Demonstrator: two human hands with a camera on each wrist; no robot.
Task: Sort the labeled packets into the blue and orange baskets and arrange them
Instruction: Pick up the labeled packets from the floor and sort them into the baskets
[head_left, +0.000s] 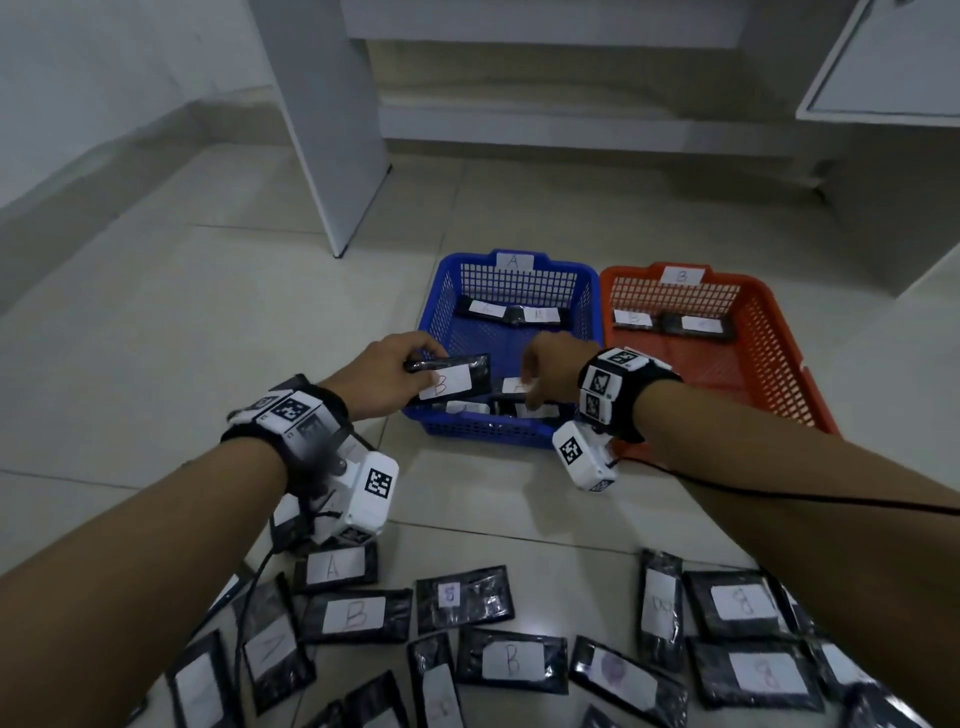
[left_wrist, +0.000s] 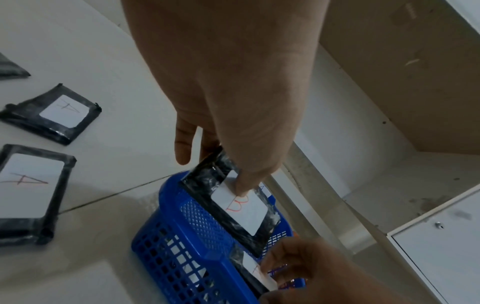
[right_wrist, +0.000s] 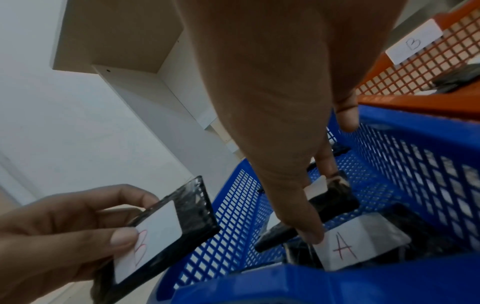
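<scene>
Head view: left hand (head_left: 388, 371) pinches a B packet (head_left: 452, 380) over the blue basket (head_left: 586, 291); right hand (head_left: 553, 371) fingers pinch an A packet (right_wrist: 337, 197) inside.

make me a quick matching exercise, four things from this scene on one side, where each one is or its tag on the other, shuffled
Things:
1. B packet
2. A packet
3. blue basket
4. orange basket

Places or tags:
a. tagged B on its far rim
b. pinched in the left hand
c. tagged A on its far rim
d. inside the blue basket, under the right hand

Pairs: 1-b, 2-d, 3-c, 4-a
</scene>
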